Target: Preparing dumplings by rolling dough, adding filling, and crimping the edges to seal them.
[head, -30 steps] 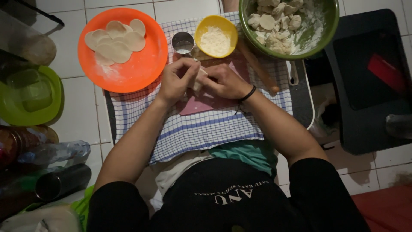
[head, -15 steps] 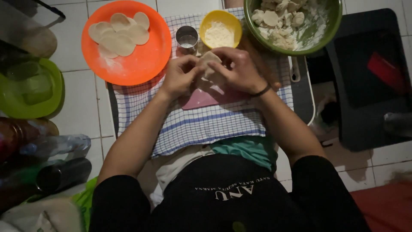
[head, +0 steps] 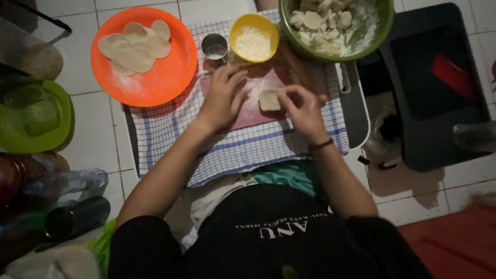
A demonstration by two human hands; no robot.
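I see the right hand [head: 302, 108] pinching a small dough piece [head: 269, 99] by its edge with the fingertips. The piece is pale, flat and roughly round, with a soft, floury look. It sits just above a pink board [head: 248, 116], which lies on a blue checked cloth [head: 243, 150]. The left hand [head: 223, 98] is just beside the piece, fingers loosely spread and resting on the board, holding nothing.

Beyond the grip I count one small yellow bowl [head: 253, 37] with white flour and one small metal cup [head: 214, 47]. Far left of the grip is one orange plate [head: 155, 82], smooth plastic, with about six flat dough rounds [head: 134, 45]. To the far right stands one green bowl [head: 372, 36] with rough dough lumps. A wooden rolling pin [head: 299, 67] lies partly hidden behind the right hand.
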